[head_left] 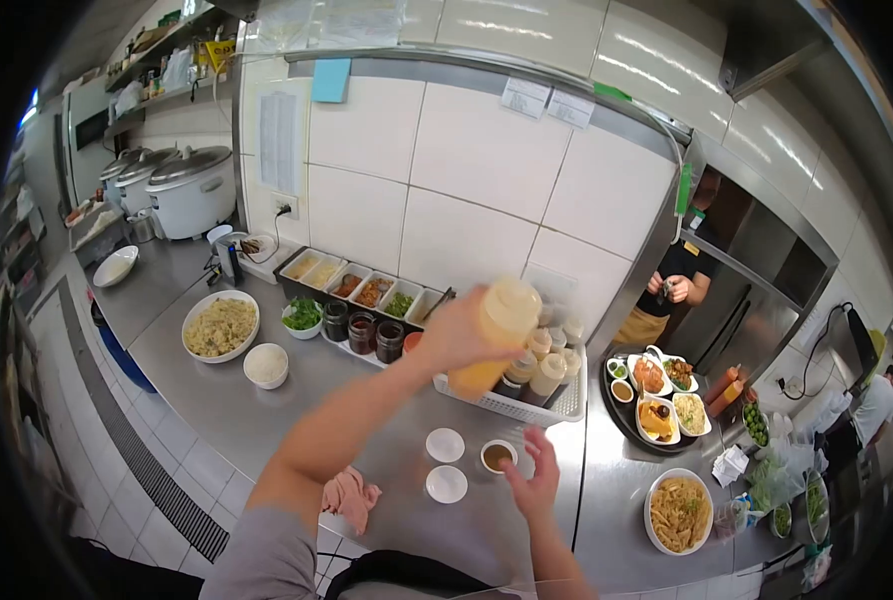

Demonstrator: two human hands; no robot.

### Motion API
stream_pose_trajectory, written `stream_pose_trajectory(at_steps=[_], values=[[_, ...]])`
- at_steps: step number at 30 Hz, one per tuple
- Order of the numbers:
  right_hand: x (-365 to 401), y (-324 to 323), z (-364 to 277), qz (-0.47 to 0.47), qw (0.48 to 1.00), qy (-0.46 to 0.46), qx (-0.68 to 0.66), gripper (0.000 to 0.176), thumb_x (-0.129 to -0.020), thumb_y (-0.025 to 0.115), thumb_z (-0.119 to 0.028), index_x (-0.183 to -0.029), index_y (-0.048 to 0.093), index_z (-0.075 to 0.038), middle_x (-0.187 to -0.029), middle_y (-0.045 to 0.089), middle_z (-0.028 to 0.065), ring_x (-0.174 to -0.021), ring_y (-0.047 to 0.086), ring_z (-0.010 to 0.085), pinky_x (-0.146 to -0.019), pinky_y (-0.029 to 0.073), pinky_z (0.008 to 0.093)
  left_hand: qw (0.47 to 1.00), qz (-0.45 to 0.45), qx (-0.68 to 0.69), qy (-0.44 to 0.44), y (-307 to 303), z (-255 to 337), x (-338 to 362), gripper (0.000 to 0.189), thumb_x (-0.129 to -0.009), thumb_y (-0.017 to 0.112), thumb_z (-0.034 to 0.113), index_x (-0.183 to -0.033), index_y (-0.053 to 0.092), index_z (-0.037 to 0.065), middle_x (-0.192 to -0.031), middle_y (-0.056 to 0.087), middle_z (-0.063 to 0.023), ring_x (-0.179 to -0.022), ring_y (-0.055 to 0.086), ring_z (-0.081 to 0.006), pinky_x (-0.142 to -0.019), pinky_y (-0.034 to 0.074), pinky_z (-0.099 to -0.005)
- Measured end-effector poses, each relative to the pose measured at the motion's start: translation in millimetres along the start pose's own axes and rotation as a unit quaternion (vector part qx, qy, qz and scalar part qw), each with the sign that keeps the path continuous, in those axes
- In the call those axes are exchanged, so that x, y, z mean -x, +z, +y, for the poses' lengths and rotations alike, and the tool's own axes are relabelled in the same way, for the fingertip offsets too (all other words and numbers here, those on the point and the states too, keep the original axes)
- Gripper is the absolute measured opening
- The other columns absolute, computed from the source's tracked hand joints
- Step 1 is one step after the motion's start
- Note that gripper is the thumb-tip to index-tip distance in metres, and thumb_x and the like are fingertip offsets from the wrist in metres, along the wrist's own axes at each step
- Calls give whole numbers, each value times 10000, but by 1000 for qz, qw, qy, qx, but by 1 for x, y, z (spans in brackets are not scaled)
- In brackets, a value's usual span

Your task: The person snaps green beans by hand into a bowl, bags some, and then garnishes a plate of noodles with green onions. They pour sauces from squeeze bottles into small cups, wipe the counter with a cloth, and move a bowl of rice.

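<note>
Left hand: the left hand point(456, 335) is clamped on a bottle point(506, 318), fingers wrapped round it.
Bottle: raised over the near part of the white basket point(568, 408), tilted, orange toward its lower end; motion blurs it, so which end is the nozzle I cannot tell.
Right hand: the right hand point(533, 478) has thumb and fingers apart at the sauce cup point(498, 457); thumb and rim overlap in view, contact uncertain.
Dishes: two white dishes point(445, 445) sit just left of the cup, one nearer the front.
Basket side: smaller bottles point(547, 373) crowd the basket beside the held one; jars point(361, 333) stand to its left.
Front edge: a pink cloth point(351, 497) lies by the counter's point(371, 425) lip.
Leftward room: a broad run of steel spans from the dishes to the rice point(266, 366).
Rightward room: a steel strip with a seam separates the right hand from the noodles point(678, 512); the tray point(621, 420) sits behind them.
</note>
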State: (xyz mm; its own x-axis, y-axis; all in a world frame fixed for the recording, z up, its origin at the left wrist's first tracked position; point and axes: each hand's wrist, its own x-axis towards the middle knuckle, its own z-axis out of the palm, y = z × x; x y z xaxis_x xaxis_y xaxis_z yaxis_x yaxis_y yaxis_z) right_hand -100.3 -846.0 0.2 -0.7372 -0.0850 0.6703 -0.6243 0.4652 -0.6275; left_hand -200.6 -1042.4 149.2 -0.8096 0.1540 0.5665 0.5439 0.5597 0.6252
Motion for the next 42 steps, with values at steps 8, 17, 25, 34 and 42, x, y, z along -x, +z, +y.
stream_pose_trajectory(at_steps=[8,17,25,34,42], values=[[4,8,-4,-2,968,69,-242,977,-550,824,-116,-1309,214,-35,-1246,402,119,-1153,427,223,-931,400,365,985,-157,64,-22,39,40,112,824,-600,735,498,-1216,426,47,-1116,536,-184,-1043,521,-304,-886,410,-367],[62,-65,45,40,982,169,-78,848,-571,803,-131,-1247,303,-17,-1123,483,122,-1016,513,226,-861,446,350,971,-159,-84,-154,55,-104,171,620,-687,675,306,-1195,479,10,-1206,476,-201,-1136,450,-325,-968,350,-386],[50,-79,23,-148,961,234,-1,814,-582,786,-152,-1244,335,-11,-1072,535,145,-985,550,252,-848,454,357,897,-305,-230,-224,81,-62,204,777,-529,788,394,-1092,467,-37,-1055,505,-172,-926,557,-300,-742,491,-399],[47,-48,19,-420,844,107,316,840,-558,756,-232,-1296,361,-158,-990,535,168,-933,530,326,-813,419,421,953,-191,-152,-178,107,-70,229,592,-542,743,278,-998,481,6,-960,496,-121,-875,562,-277,-672,509,-390],[23,-38,14,-432,781,-115,436,640,-676,617,-137,-1277,402,-180,-856,530,108,-784,525,250,-689,400,374,954,-195,-198,-113,109,-62,230,637,-520,753,270,-1050,489,34,-919,490,-110,-860,538,-283,-706,469,-378]])
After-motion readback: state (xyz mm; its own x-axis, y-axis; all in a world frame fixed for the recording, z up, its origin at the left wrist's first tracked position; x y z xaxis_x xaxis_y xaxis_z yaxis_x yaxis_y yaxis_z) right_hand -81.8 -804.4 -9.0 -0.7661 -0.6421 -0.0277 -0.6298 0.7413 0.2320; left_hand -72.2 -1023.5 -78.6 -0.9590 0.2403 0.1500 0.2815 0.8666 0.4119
